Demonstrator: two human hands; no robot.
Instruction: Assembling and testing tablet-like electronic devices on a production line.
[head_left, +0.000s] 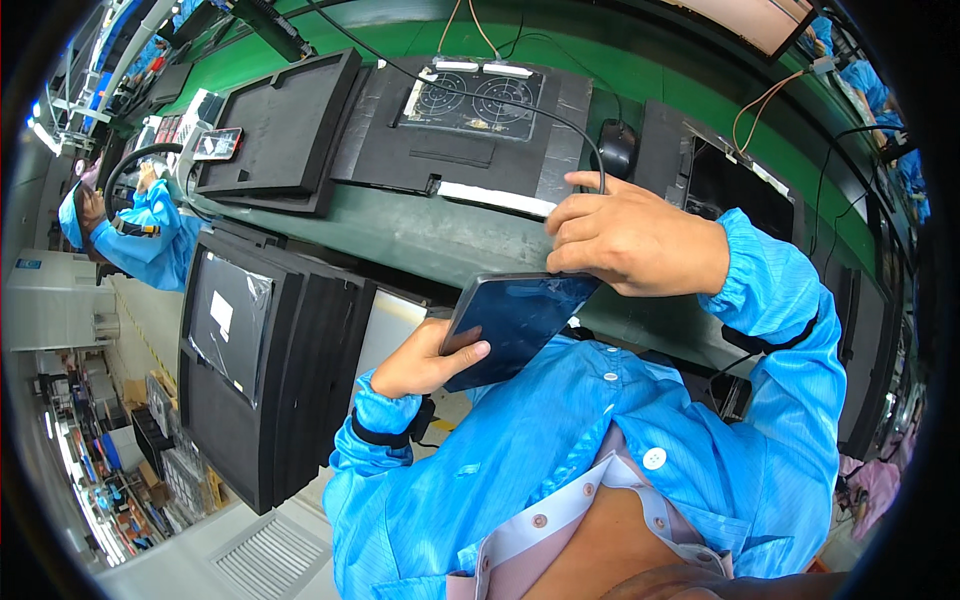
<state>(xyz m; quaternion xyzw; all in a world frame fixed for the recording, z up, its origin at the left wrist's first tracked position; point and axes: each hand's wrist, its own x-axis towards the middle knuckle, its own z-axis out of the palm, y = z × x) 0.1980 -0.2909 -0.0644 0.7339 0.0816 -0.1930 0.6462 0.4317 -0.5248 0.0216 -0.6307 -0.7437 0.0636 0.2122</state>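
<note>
My left hand grips a dark, glossy tablet-like panel by its left edge, thumb across the face. The panel is tilted in front of my chest. At its upper right corner is my right hand, fingers curled together. A black cable runs over the bench and down into this hand; its end is hidden by the fingers, so I cannot tell whether it meets the panel.
A black foam tray with a round-patterned panel lies on the green bench, a mouse beside it. Another foam tray holds a dark screen. Stacked foam trays stand at my left. A co-worker's blue sleeve shows far left.
</note>
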